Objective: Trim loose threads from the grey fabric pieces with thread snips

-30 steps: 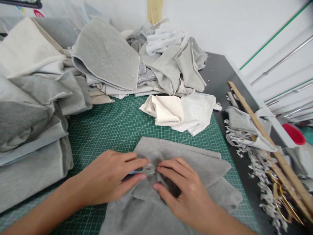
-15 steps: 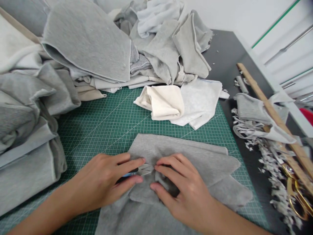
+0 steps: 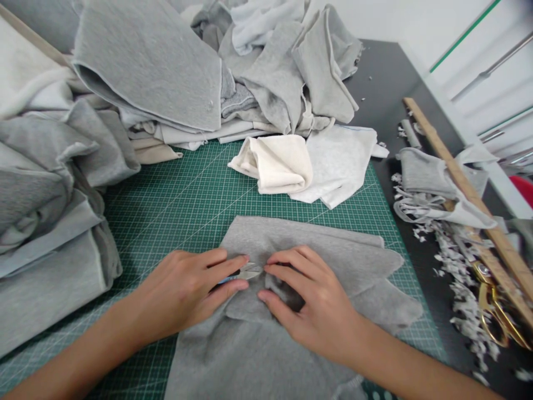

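Before you lies the cloth (image 3: 258,355) on the cutting mat (image 3: 179,205); over it are the snips (image 3: 251,273) in your left hand (image 3: 187,289). At twelve o'clock is a folded piece (image 3: 285,164), beside a flat piece (image 3: 339,161) at one. A fabric heap (image 3: 158,66) lies behind, towards eleven; another pile (image 3: 45,244) is at ten. Right of the mat, sticks (image 3: 461,178) lie at two o'clock and the scissors (image 3: 484,297) at three.

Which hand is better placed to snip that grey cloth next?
Probably the left hand: it holds the small snips, blades toward the grey cloth, while the right hand holds the fabric.
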Tool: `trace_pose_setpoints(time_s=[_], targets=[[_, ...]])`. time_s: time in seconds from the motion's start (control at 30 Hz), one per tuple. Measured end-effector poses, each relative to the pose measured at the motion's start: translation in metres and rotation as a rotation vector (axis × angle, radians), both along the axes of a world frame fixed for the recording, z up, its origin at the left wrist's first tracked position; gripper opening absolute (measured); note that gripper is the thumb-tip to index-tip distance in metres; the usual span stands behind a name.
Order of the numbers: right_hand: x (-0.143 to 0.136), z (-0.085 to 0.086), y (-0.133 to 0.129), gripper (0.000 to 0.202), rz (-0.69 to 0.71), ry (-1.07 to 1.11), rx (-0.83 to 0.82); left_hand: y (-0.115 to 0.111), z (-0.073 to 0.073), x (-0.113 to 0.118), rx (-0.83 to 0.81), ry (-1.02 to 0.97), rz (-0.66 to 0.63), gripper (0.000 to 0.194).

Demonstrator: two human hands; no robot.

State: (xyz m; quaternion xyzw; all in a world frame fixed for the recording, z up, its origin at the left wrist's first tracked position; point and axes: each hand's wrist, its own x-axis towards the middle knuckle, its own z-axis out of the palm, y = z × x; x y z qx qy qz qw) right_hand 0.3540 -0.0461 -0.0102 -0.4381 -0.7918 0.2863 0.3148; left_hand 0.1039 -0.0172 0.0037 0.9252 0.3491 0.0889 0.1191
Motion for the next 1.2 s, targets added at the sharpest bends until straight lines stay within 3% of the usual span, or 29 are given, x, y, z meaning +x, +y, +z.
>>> trace_pose_setpoints(time_s=[0.53, 1.2], targets=[[0.0006, 0.0007, 0.0005, 0.021, 0.002, -0.012, 0.019, -0.0025, -0.0002, 0.0006, 0.098, 0.032, -0.004, 0.03], [-0.0004, 0.0002, -0.001, 0.022, 0.01, -0.033, 0.03, -0.0023, 0.0012, -0.001, 0.102, 0.011, -0.028, 0.026]])
